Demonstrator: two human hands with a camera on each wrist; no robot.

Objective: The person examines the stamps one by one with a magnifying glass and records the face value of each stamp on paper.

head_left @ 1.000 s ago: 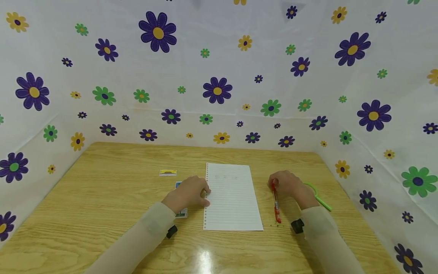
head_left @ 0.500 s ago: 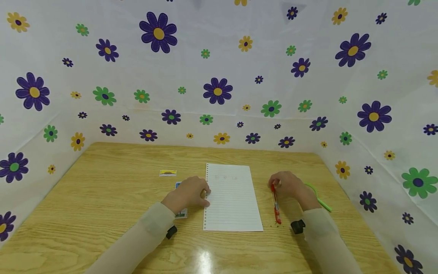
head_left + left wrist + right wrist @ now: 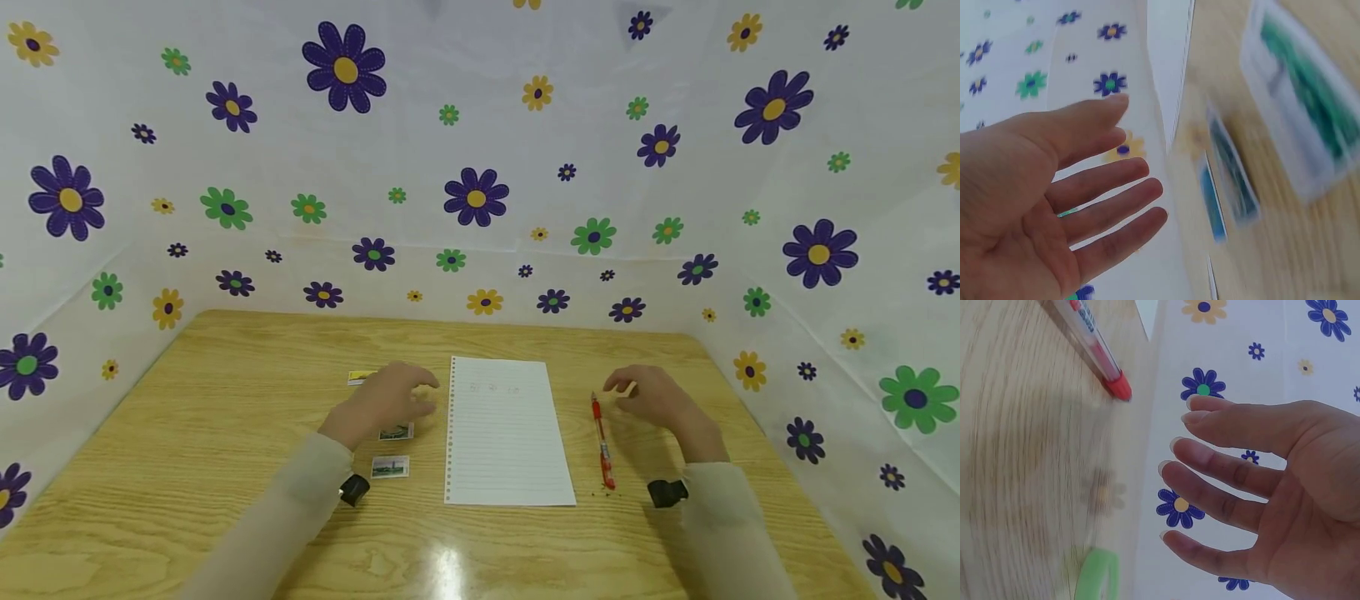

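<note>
My left hand (image 3: 382,404) hovers left of the lined paper sheet (image 3: 510,450), its fingers spread and holding nothing. Under and beside it lie small picture cards, one with a tower-like picture (image 3: 390,467) and a dark one (image 3: 396,432) partly covered by the hand. In the left wrist view the nearest card (image 3: 1304,94) shows green and grey. Right of the paper lies a red pen (image 3: 602,442). My right hand (image 3: 656,400) is just to the pen's right, apart from it, with fingers loosely bent and nothing held.
A yellow card (image 3: 362,377) sits behind the left hand, partly covered. The right wrist view shows a green plastic loop (image 3: 1100,575) on the wooden table (image 3: 225,467). Dark crumbs (image 3: 606,493) lie by the pen's near end. White flowered cloth (image 3: 420,150) walls three sides.
My right hand has let go of the red pen and moved right, leaving it on the table. My left hand has lifted off the paper's edge and moved left, uncovering the nearest card.
</note>
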